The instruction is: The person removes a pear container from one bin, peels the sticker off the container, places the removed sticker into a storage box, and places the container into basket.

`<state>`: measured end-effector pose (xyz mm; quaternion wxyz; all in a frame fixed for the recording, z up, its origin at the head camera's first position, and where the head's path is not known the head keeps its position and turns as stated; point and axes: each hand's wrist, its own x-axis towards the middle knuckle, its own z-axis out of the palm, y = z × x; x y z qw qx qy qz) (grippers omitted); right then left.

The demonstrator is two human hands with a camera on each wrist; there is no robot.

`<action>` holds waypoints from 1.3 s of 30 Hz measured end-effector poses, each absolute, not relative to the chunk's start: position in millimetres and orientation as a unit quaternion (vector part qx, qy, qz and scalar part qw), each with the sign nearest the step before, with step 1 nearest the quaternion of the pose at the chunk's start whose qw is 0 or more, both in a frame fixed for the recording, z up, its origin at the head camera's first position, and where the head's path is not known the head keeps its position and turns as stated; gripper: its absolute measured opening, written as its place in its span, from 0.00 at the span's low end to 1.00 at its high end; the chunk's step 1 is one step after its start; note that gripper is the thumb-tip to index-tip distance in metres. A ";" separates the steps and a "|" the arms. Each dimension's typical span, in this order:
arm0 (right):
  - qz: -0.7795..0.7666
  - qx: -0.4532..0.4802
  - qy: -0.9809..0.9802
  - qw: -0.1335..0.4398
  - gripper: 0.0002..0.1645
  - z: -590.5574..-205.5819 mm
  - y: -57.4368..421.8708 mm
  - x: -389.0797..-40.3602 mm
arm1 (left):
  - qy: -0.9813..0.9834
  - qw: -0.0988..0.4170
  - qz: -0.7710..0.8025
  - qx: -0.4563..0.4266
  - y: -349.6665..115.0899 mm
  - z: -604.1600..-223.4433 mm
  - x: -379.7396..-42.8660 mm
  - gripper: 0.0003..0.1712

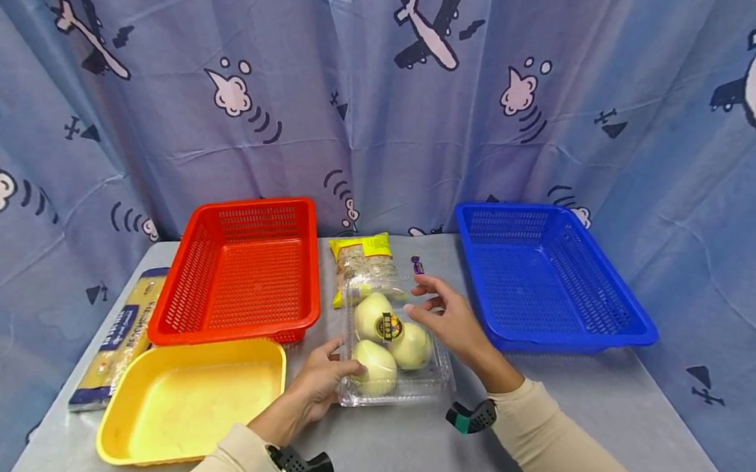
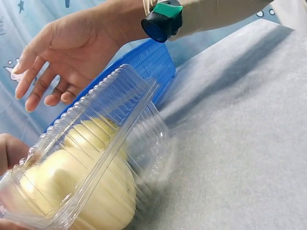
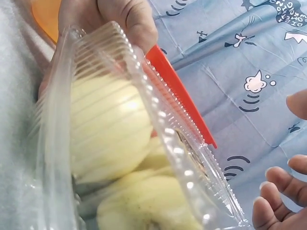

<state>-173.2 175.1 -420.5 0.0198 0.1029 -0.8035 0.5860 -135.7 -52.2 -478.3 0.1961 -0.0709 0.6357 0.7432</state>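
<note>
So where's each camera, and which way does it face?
Head: on the head, facing forward and down at the clear container; sleeves, left grip, right grip show.
Left wrist: worn there, facing container and blue basket; left fingers at edge, right grip above.
Right wrist: worn there, facing container and red basket; right fingers, left grip show.
Wrist views share the container.

The box (image 1: 443, 382) is transparent and colourless, the fruit (image 1: 412, 348) pale yellow-green, and the label (image 1: 389, 328) black with multicoloured detail. Adjacent containers comprise a red basket (image 1: 257, 284), a blue basket (image 1: 523, 276) and a yellow tray (image 1: 197, 402). The counter (image 1: 384, 460) is grey; the curtain (image 1: 367, 109) is blue, printed with black-and-white aeroplanes and clouds.
</note>
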 end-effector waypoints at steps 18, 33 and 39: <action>0.536 0.199 -0.820 0.014 0.32 -426.7 159.1 -187.4 | 0.624 0.210 0.750 -0.066 -53.2 -478.9 -133.8 0.51; 0.425 0.253 -0.869 0.027 0.30 -439.1 154.2 -200.5 | 0.618 0.216 0.753 -0.063 -54.8 -480.8 -136.4 0.53; 0.357 0.274 -0.892 0.040 0.28 -441.4 149.6 -203.0 | 0.624 0.212 0.750 -0.062 -55.0 -481.1 -137.0 0.53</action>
